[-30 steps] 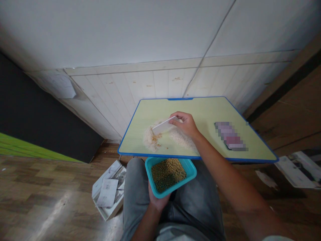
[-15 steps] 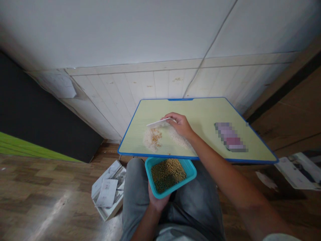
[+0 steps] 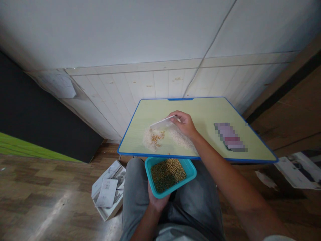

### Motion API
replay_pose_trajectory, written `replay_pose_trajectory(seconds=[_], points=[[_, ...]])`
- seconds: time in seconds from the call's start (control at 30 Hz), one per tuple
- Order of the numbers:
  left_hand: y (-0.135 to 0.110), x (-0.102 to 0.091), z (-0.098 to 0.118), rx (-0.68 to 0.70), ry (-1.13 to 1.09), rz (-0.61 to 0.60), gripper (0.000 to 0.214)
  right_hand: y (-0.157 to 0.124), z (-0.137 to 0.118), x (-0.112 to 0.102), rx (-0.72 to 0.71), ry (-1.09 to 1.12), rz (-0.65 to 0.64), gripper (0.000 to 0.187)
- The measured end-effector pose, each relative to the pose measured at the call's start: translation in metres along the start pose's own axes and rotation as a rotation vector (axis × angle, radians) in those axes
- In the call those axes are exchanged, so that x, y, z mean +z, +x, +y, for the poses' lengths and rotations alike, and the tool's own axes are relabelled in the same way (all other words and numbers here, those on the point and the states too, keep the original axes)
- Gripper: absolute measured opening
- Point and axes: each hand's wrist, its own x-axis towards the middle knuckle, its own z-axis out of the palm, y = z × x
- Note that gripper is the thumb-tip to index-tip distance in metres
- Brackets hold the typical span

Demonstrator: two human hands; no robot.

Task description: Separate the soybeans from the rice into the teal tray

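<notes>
Right hand (image 3: 184,125) pinches a thin white rectangular card (image 3: 162,123) between thumb and fingers, its long axis running left from the hand, tilted just above a heap of pale rice grains (image 3: 151,140) on the blue-rimmed pale green board (image 3: 200,110); left hand (image 3: 156,201), farther off below the board's near edge, cups a shallow teal plastic tray (image 3: 163,191) of green and tan beans (image 3: 168,174) from underneath

Pixelated object (image 3: 230,136), white card (image 3: 162,123) half-hidden by right hand (image 3: 184,125)
</notes>
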Motion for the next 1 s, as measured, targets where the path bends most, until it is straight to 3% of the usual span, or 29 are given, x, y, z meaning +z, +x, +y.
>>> replay_pose_trajectory(seconds=[0.17,0.3,0.47,0.57,0.67,0.8,1.0], points=[[-0.001,0.003,-0.001,0.007,0.015,0.078,0.063,0.006,-0.002,0.014,0.011,0.002,-0.088,0.012],[0.001,0.016,-0.002,-0.001,0.049,0.224,0.059,0.006,-0.003,0.017,0.009,0.003,-0.152,0.011],[0.003,0.046,-0.006,0.067,0.030,0.479,0.052,0.001,-0.005,0.007,-0.010,-0.026,-0.090,0.013],[0.002,0.057,-0.007,0.081,0.037,0.547,0.047,-0.002,-0.004,-0.002,-0.002,-0.043,-0.035,0.021],[0.001,0.059,-0.006,0.074,0.082,0.510,0.046,-0.003,-0.002,-0.009,0.024,-0.022,0.027,0.034],[0.001,0.053,-0.002,0.041,0.130,0.347,0.049,-0.002,-0.002,-0.009,0.015,0.002,0.096,0.040],[0.000,0.038,-0.001,0.030,0.125,0.201,0.052,-0.001,-0.005,0.001,0.029,-0.025,0.000,0.025]])
